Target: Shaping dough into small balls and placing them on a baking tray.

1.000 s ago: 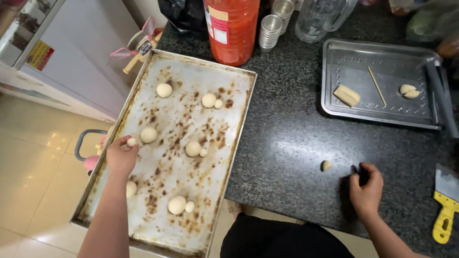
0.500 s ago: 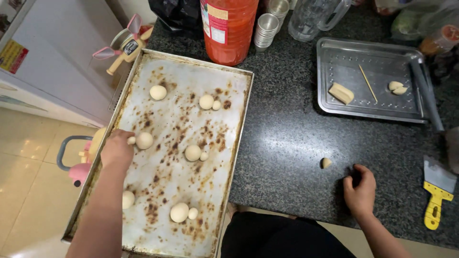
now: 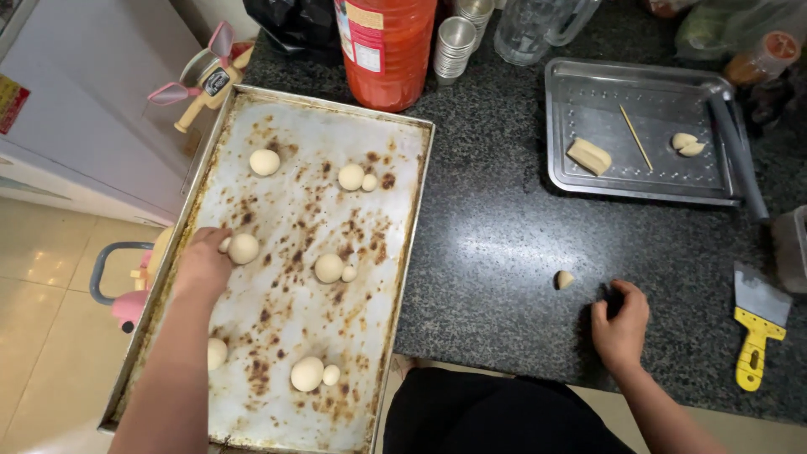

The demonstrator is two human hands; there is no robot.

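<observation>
My left hand (image 3: pixel 202 265) now pinches a small dough bit beside the dough ball (image 3: pixel 244 248) at the baking tray's (image 3: pixel 412 210) left edge (right hand (image 3: pixel 620 324) stays curled, grip unclear), so the pairing continues.

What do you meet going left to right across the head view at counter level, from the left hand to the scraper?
Left hand → dough ball on the stained baking tray → small dough bit on the black counter → right hand → yellow-handled scraper.

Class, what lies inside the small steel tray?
Inside the small steel tray: a dough block, a thin stick and a dough piece. Nothing covered.
</observation>
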